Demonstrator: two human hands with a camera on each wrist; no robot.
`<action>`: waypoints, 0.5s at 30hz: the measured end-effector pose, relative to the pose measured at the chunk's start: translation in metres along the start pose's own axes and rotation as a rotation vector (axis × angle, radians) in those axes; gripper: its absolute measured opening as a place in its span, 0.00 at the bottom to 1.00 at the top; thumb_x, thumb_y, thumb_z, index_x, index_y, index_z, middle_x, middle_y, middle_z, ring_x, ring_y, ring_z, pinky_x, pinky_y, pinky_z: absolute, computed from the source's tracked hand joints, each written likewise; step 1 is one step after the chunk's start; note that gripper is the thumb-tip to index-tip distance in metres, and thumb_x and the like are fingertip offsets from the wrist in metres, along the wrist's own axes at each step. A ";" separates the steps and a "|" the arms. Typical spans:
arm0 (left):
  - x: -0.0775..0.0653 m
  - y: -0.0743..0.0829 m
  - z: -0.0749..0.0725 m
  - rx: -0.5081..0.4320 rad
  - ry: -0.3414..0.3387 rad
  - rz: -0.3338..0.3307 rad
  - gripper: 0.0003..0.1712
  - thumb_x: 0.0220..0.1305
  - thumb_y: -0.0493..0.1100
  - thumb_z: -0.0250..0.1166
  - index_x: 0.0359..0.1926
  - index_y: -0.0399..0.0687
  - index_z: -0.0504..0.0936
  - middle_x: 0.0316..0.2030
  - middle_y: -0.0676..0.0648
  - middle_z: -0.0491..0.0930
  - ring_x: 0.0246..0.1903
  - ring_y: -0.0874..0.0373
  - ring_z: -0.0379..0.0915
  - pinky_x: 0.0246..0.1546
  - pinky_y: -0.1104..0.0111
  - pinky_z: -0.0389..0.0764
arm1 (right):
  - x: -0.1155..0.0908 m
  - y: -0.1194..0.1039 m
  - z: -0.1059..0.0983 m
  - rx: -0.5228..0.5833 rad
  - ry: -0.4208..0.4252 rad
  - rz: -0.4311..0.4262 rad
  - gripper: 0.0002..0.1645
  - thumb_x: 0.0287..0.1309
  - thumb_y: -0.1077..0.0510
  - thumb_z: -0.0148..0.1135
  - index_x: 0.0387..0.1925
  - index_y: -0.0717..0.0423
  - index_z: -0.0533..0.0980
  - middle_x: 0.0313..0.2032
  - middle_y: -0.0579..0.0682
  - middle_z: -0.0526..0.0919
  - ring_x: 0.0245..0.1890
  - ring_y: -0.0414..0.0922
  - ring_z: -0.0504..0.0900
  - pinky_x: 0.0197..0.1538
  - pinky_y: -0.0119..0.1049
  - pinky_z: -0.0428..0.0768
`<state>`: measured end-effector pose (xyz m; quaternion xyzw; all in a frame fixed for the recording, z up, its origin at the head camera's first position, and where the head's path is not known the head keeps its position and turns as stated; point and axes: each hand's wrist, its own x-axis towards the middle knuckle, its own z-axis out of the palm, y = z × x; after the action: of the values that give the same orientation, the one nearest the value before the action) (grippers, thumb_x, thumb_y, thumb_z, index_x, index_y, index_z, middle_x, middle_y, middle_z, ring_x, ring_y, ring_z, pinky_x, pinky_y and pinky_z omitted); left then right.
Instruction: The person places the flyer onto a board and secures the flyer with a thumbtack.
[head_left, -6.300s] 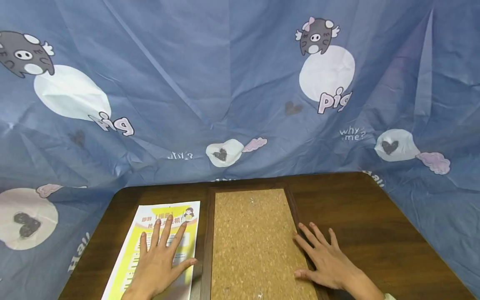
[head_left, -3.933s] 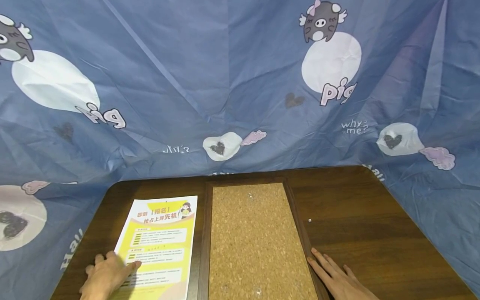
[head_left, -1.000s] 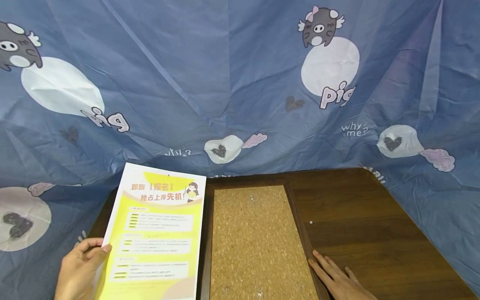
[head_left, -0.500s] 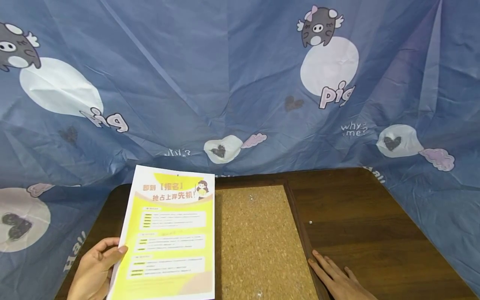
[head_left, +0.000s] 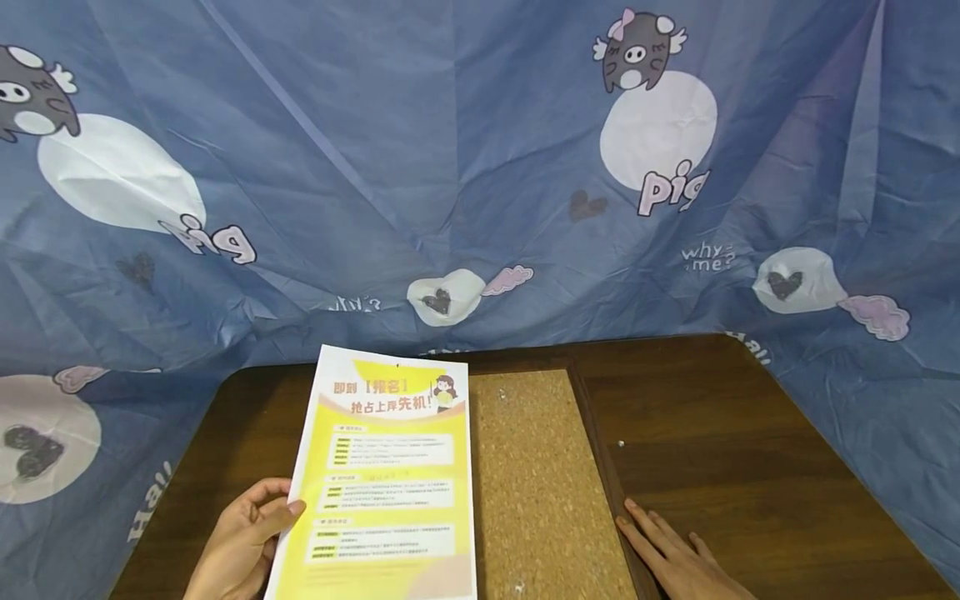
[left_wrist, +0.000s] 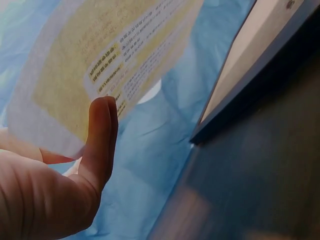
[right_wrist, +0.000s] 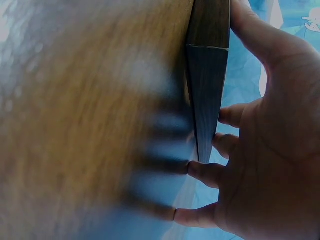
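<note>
My left hand (head_left: 238,542) pinches the left edge of a yellow and white printed poster (head_left: 386,487) between thumb and fingers. The poster is tilted up off the table and covers the left part of a cork board (head_left: 551,483) with a dark wooden frame. In the left wrist view the poster's underside (left_wrist: 60,85) shows the print through, with fingers against it. My right hand (head_left: 678,554) rests at the frame's lower right edge, fingers extended. The right wrist view has its fingertips touching the frame's side (right_wrist: 207,95) and the table, the thumb farther up the frame.
Small clear pins (head_left: 503,394) are visible near the top and bottom of the cork. A tiny pale object (head_left: 621,444) lies on the dark wooden table (head_left: 712,433), right of the board. A blue patterned cloth (head_left: 375,183) hangs behind the table.
The left hand, first spread over the flat poster, has gripped its left edge, lifted it and carried it rightward over the board's left part. Lately the right hand has stayed at the frame.
</note>
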<state>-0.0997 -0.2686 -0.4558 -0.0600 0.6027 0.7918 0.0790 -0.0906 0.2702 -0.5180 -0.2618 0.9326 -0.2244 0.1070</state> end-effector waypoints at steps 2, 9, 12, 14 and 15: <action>0.001 -0.004 0.004 -0.012 -0.032 0.017 0.12 0.68 0.27 0.58 0.42 0.48 0.78 0.36 0.47 0.87 0.30 0.56 0.84 0.27 0.69 0.83 | 0.000 0.000 0.000 0.000 0.002 -0.003 0.54 0.57 0.29 0.62 0.76 0.51 0.58 0.75 0.62 0.51 0.65 0.72 0.62 0.43 0.82 0.60; 0.005 -0.011 0.015 -0.044 -0.102 0.032 0.13 0.67 0.25 0.56 0.44 0.45 0.77 0.37 0.45 0.86 0.32 0.54 0.85 0.30 0.66 0.84 | -0.001 0.000 0.000 -0.003 0.012 -0.006 0.54 0.57 0.29 0.61 0.76 0.51 0.57 0.75 0.61 0.51 0.65 0.71 0.62 0.43 0.82 0.61; 0.007 -0.012 0.019 -0.062 -0.122 0.034 0.13 0.68 0.24 0.56 0.45 0.44 0.76 0.38 0.45 0.86 0.34 0.53 0.85 0.33 0.65 0.85 | -0.002 0.001 0.001 -0.010 0.025 -0.019 0.55 0.57 0.29 0.61 0.76 0.51 0.57 0.76 0.59 0.50 0.65 0.72 0.63 0.42 0.82 0.61; 0.008 -0.013 0.021 -0.083 -0.146 0.041 0.13 0.68 0.24 0.55 0.45 0.43 0.76 0.38 0.44 0.86 0.35 0.53 0.85 0.33 0.65 0.85 | -0.002 0.001 0.002 -0.017 0.027 -0.029 0.55 0.57 0.29 0.62 0.76 0.51 0.56 0.76 0.58 0.49 0.64 0.72 0.63 0.42 0.82 0.62; 0.008 -0.013 0.022 -0.095 -0.158 0.042 0.13 0.68 0.23 0.55 0.45 0.43 0.76 0.38 0.44 0.86 0.35 0.53 0.85 0.34 0.64 0.85 | -0.002 0.001 0.002 -0.018 0.030 -0.032 0.55 0.57 0.29 0.62 0.76 0.51 0.56 0.76 0.58 0.49 0.64 0.72 0.64 0.42 0.82 0.62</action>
<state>-0.1051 -0.2434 -0.4635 0.0115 0.5574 0.8233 0.1067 -0.0886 0.2716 -0.5197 -0.2741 0.9318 -0.2214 0.0872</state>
